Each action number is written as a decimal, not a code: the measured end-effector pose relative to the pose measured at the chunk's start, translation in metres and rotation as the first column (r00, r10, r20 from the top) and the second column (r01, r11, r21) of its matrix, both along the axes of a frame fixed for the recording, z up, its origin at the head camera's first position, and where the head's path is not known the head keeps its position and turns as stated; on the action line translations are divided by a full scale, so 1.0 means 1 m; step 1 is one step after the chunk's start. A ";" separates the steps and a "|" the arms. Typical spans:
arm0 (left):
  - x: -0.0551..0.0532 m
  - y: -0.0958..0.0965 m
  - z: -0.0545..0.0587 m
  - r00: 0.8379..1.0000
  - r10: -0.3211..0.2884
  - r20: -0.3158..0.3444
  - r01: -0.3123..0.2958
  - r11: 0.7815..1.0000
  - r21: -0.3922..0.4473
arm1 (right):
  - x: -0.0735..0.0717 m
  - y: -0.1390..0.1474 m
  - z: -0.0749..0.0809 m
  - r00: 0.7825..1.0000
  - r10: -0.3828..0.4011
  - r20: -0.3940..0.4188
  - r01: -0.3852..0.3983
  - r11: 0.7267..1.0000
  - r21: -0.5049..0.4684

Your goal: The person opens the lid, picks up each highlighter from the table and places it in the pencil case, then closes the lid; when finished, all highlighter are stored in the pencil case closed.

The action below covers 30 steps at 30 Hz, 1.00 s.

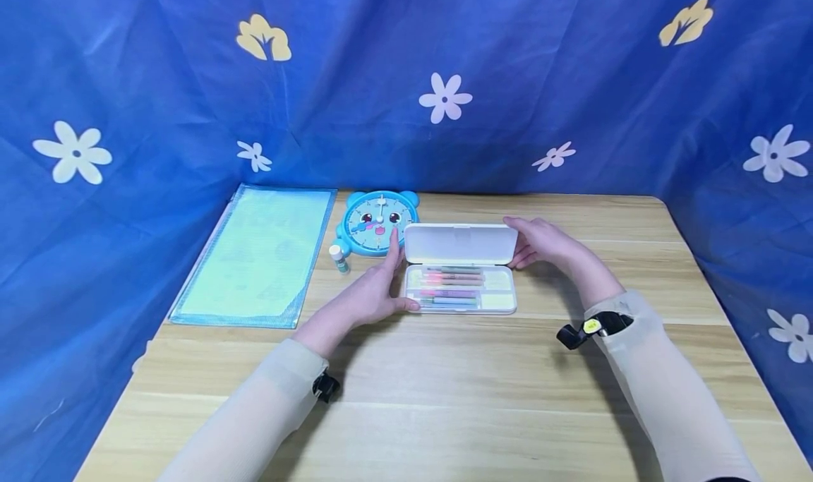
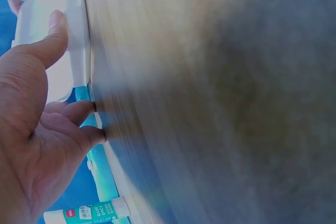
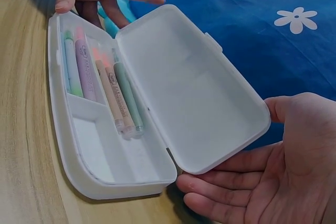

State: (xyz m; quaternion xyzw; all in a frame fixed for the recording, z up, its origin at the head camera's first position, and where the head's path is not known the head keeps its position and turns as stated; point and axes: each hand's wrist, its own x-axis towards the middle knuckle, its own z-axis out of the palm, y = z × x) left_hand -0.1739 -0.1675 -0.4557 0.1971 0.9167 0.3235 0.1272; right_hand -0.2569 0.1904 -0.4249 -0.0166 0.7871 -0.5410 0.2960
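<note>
An opened white pencil case [image 1: 499, 302] lies on the table with its lid [image 3: 194, 87] raised at the back. Several markers [image 3: 84, 64] in purple, peach, green and blue lie in its two compartments. My left hand [image 1: 375, 291] spans the case's left end. Its thumb rests on the front rim, and the other fingers reach out by the lid's left side. At the right end, my right hand [image 3: 294, 156] has its thumb against the lid's edge. The other fingers stretch beside and behind the lid's lower corner, nearly straight.
Behind the left hand lies a blue toy clock [image 1: 360, 217] with a face. A small glue stick [image 1: 339, 259] stands beside it. Farther left is a pale green mesh folder [image 1: 254, 256]. A blue flowered cloth [image 1: 381, 80] hangs along the wooden table's [image 1: 444, 397] back and sides.
</note>
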 end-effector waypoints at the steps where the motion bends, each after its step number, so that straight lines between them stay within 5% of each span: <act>1: 0.000 0.000 0.000 1.000 0.005 0.005 -0.004 1.000 -0.008 | 0.001 0.000 0.000 1.000 -0.001 -0.002 0.001 1.000 -0.003; 6: 0.001 0.002 0.002 1.000 0.014 0.001 -0.014 0.999 -0.050 | 0.004 0.003 -0.001 1.000 -0.001 -0.023 0.001 1.000 -0.023; 19: 0.003 0.003 -0.001 0.998 0.058 0.002 -0.058 0.998 0.034 | 0.015 0.014 -0.011 0.991 0.074 -0.114 -0.091 0.983 -0.159; 30: 0.000 -0.003 -0.003 1.000 0.012 0.027 -0.015 0.992 0.123 | 0.027 0.022 -0.016 0.978 0.137 -0.159 -0.157 0.981 -0.116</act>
